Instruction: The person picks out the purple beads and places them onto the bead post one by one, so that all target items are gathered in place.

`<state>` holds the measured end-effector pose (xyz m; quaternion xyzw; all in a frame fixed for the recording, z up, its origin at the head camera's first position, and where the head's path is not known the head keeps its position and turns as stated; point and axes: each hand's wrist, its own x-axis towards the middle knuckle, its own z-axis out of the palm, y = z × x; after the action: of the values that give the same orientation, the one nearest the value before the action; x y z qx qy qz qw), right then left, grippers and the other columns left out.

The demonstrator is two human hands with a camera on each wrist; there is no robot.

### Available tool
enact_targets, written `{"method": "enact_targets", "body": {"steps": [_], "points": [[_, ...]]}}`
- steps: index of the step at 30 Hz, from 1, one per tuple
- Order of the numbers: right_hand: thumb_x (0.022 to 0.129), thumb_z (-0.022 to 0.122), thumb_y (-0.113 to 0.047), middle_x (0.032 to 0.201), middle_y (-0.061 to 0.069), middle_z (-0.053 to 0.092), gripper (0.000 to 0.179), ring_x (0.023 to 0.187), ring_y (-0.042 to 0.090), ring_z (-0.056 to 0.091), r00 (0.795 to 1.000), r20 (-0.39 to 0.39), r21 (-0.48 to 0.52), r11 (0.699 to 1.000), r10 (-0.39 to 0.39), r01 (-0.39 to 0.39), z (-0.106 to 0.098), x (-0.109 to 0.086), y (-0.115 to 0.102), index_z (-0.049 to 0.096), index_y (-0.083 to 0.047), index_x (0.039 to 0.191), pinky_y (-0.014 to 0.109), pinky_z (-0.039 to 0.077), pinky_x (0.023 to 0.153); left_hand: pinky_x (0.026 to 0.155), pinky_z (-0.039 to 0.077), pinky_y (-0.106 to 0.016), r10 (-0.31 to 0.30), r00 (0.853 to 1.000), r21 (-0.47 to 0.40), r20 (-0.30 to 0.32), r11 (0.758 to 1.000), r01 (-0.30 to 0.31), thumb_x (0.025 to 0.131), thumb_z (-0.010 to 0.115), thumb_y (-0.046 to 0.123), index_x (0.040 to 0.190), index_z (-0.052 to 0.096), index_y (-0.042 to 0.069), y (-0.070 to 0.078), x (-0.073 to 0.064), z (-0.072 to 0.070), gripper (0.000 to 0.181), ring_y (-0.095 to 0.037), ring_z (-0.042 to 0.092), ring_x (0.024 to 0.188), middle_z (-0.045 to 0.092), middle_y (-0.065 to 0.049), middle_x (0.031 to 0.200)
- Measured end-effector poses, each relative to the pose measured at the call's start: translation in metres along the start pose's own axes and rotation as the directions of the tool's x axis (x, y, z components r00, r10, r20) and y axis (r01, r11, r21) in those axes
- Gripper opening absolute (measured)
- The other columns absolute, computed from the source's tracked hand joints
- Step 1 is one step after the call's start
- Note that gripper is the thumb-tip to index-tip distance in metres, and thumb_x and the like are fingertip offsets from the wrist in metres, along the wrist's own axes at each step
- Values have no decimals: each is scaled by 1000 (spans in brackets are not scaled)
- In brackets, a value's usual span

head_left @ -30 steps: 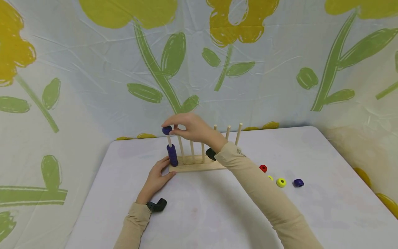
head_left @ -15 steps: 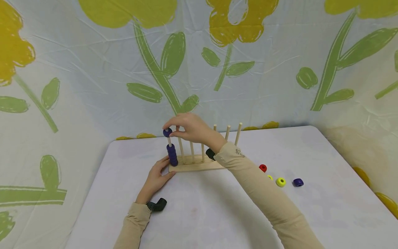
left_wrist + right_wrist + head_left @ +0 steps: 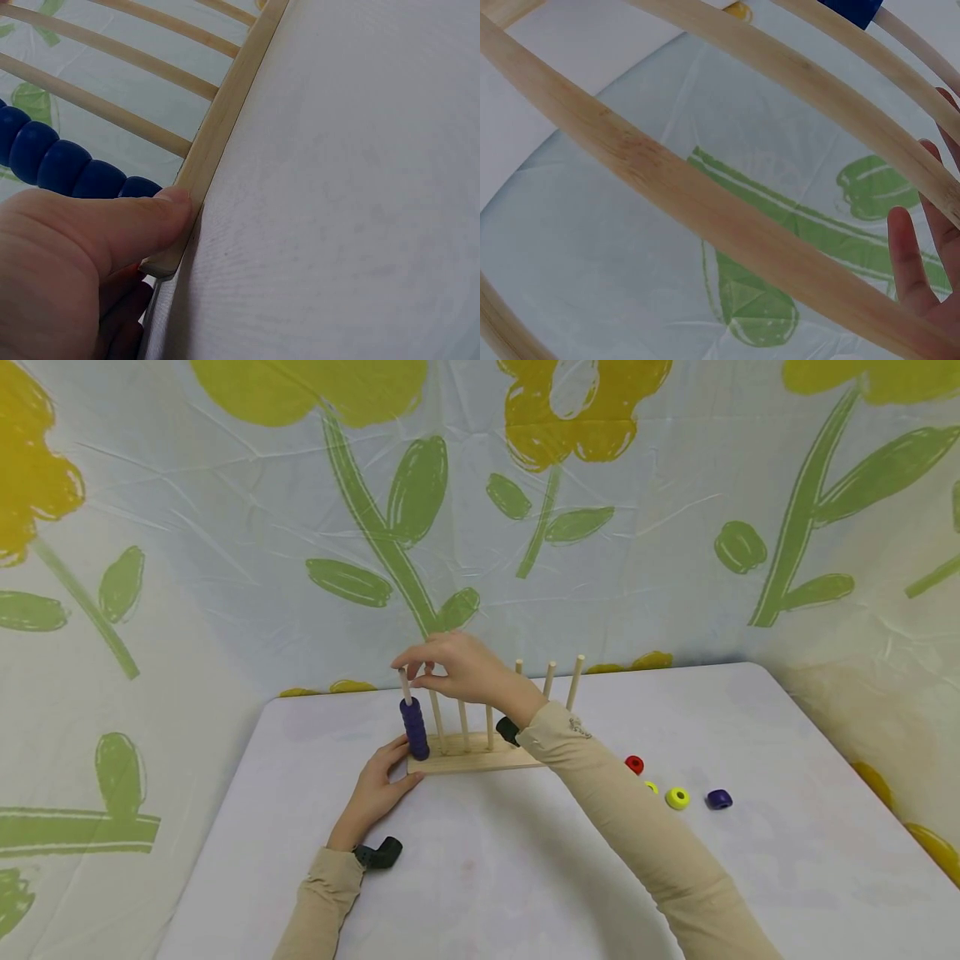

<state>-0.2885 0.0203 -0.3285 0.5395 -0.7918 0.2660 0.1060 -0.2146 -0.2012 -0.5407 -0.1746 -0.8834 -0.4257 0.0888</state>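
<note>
A wooden peg stand (image 3: 480, 762) with several upright pegs is on the white table. Its leftmost peg (image 3: 406, 683) carries a stack of dark blue beads (image 3: 415, 729), with bare wood above them. My left hand (image 3: 377, 789) holds the left end of the base, its thumb (image 3: 161, 217) on the front edge. At the top of that same peg is my right hand (image 3: 467, 670), thumb and forefinger apart, no bead between them. In the right wrist view, its fingers (image 3: 909, 259) show behind pegs, and part of a blue bead (image 3: 853, 9) appears at the top.
Right of the stand lie a red bead (image 3: 634, 765), a yellow bead (image 3: 678, 798), a partly hidden second yellow bead (image 3: 652, 787) and a blue bead (image 3: 719, 799). A flower-printed cloth (image 3: 262, 527) hangs behind the table (image 3: 480, 877).
My right hand has let go of a blue bead at the peg's top. The bead has dropped down the peg onto the stack, now taller. My left hand has stayed in place.
</note>
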Motion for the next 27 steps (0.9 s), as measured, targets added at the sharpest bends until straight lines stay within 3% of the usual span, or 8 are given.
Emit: {"method": "enact_targets", "body": {"steps": [8, 15, 27], "points": [[93, 72, -13, 102, 0, 74, 29, 89, 15, 64, 1000, -21, 27, 1000, 3, -3, -1, -2, 2, 71, -12, 122, 25, 50, 76, 110, 34, -58, 17, 1000, -8, -7, 1000, -17, 86, 78, 13, 134, 59, -4, 0, 0, 0, 55, -39, 43, 135, 49, -18, 147], [93, 70, -9, 107, 8, 71, 29, 97, 20, 63, 998, -56, 125, 992, 23, -15, -8, -6, 3, 69, -6, 122, 28, 50, 86, 111, 33, -56, 20, 1000, -19, -12, 1000, -20, 86, 78, 13, 135, 57, -4, -1, 0, 0, 57, -39, 43, 136, 48, -17, 148], [89, 72, 1, 109, 12, 72, 25, 94, 24, 65, 977, -190, 132, 983, -99, 125, -37, -25, 7, 71, 2, 113, 32, 53, 84, 112, 33, -56, 8, 1000, -21, -8, 1000, -8, 86, 79, 14, 134, 59, -5, 0, 0, 0, 56, -39, 43, 136, 49, -18, 147]]}}
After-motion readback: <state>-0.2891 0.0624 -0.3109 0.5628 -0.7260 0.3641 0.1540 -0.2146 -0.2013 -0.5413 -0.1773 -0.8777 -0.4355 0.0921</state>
